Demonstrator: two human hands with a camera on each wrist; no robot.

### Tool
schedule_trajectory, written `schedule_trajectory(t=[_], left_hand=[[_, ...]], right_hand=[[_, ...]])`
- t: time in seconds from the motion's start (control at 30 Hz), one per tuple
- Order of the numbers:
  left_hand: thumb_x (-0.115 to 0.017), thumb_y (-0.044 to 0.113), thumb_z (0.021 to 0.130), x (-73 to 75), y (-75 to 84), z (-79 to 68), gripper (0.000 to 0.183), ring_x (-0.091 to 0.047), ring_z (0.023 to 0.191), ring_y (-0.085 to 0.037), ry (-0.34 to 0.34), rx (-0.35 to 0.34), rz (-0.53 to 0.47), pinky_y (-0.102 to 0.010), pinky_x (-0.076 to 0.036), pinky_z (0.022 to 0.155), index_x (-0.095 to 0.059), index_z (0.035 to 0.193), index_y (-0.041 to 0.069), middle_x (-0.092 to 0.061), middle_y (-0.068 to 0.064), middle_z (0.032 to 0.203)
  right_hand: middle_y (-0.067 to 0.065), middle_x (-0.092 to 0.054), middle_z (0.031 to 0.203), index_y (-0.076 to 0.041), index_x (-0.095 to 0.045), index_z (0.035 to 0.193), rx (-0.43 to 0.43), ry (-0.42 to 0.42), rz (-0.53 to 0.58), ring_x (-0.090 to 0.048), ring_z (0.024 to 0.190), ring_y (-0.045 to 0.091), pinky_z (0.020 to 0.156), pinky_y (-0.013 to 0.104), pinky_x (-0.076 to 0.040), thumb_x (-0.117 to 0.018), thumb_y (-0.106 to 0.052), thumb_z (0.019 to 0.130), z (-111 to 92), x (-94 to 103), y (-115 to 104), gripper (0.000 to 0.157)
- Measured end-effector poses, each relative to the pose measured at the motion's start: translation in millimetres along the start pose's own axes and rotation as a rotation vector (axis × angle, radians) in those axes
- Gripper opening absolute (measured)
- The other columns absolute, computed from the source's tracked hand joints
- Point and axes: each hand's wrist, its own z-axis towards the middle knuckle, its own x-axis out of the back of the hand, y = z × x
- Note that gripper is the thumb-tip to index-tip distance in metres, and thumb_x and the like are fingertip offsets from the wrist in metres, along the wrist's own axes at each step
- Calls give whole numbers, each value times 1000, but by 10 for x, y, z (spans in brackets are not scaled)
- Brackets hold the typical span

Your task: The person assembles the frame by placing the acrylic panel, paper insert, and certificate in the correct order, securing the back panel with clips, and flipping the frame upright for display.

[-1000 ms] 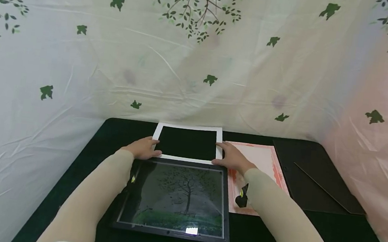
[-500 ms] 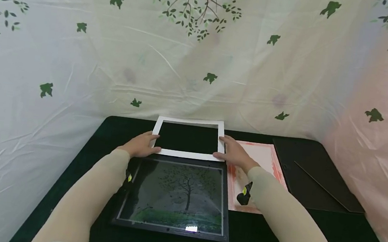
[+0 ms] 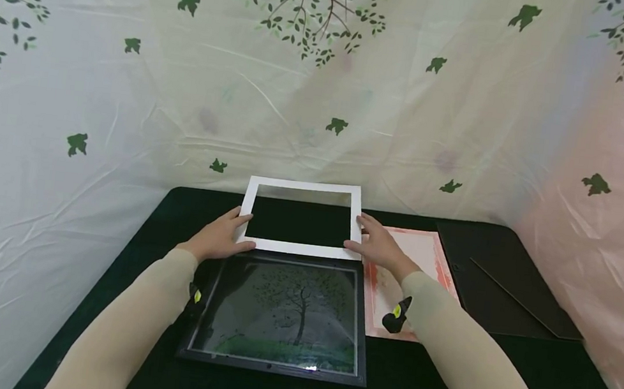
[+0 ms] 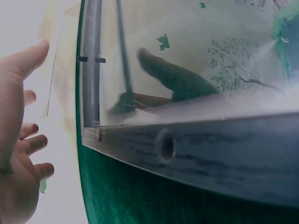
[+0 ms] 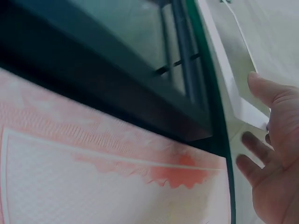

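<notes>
Both hands hold a thin white rectangular mat with an open middle, raised at a tilt beyond the far side of a dark picture frame. My left hand grips its left side low down, thumb at the lower corner. On the opposite side my right hand pinches the mat, with its thumb on the near face. In the right wrist view the mat's edge runs up to that thumb. The picture frame lies flat, its glass reflecting a leafless-looking tree, greenery and, in the left wrist view, a hand.
A pink-and-white patterned sheet lies right of the frame, partly under the right forearm. Farther right is a black board with a narrow strip across it. A leaf-printed curtain hangs behind the dark green table.
The white mat has tilted upward, its far edge rising above the table's back edge. My left hand has shifted slightly left; both hands keep their hold.
</notes>
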Motion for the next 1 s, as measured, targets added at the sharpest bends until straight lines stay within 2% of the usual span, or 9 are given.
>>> schedule_trajectory(t=[0.07, 0.2, 0.33, 0.43, 0.53, 0.67, 0.87, 1.0], left_hand=[[-61, 62, 84, 17, 19, -23, 87, -27, 140, -39, 28, -28, 8, -56, -33, 106, -35, 150, 11, -16, -22, 157], [-69, 58, 80, 57, 69, -85, 90, -30, 138, -39, 91, -71, 23, -55, -36, 104, -37, 149, 10, -17, -21, 157], [-79, 50, 74, 93, 135, -194, 92, -36, 133, -39, 161, -107, 41, -56, -38, 101, -39, 148, 11, -18, -19, 157], [-82, 46, 73, 109, 186, -289, 92, -37, 133, -39, 216, -149, 79, -58, -36, 102, -40, 147, 11, -19, -18, 157], [-82, 44, 73, 125, 240, -394, 91, -36, 134, -37, 270, -185, 104, -60, -31, 105, -40, 147, 12, -19, -17, 157], [-83, 42, 73, 148, 312, -550, 91, -34, 136, -37, 345, -227, 112, -62, -27, 106, -40, 147, 13, -20, -17, 157], [-85, 41, 70, 172, 457, -767, 91, -32, 138, -37, 469, -269, 144, -64, -29, 104, -44, 145, 13, -24, -17, 155], [-85, 40, 70, 160, 582, -875, 88, -30, 139, -36, 515, -298, 137, -64, -30, 104, -46, 143, 11, -28, -17, 154]], right_hand=[[6, -19, 158, -14, -25, 153, 12, 19, 23, -47, 127, 31, 96, 50, -45, -67, -46, 88, -12, 17, -7, 84], [3, -17, 159, -16, -29, 152, 21, 64, 91, -52, 118, 29, 86, 44, -51, -66, -45, 89, -72, 59, -42, 79], [-1, -17, 159, -20, -30, 152, 11, 105, 207, -53, 110, 26, 75, 36, -52, -68, -43, 88, -188, 85, -74, 77], [-5, -22, 157, -24, -31, 152, 3, 144, 303, -54, 105, 25, 70, 31, -52, -72, -36, 87, -308, 92, -94, 78], [-8, -27, 154, -30, -32, 151, -1, 189, 369, -55, 102, 24, 68, 29, -53, -74, -28, 86, -443, 93, -129, 77], [-9, -31, 152, -35, -34, 149, 38, 236, 424, -57, 100, 24, 69, 28, -54, -72, -18, 88, -615, 93, -179, 75], [-6, -35, 151, -31, -39, 148, 111, 287, 530, -57, 94, 23, 66, 25, -54, -69, -11, 89, -805, 97, -221, 69], [-1, -39, 148, -31, -39, 147, 115, 287, 569, -57, 93, 23, 67, 26, -55, -68, -9, 90, -894, 84, -253, 68]])
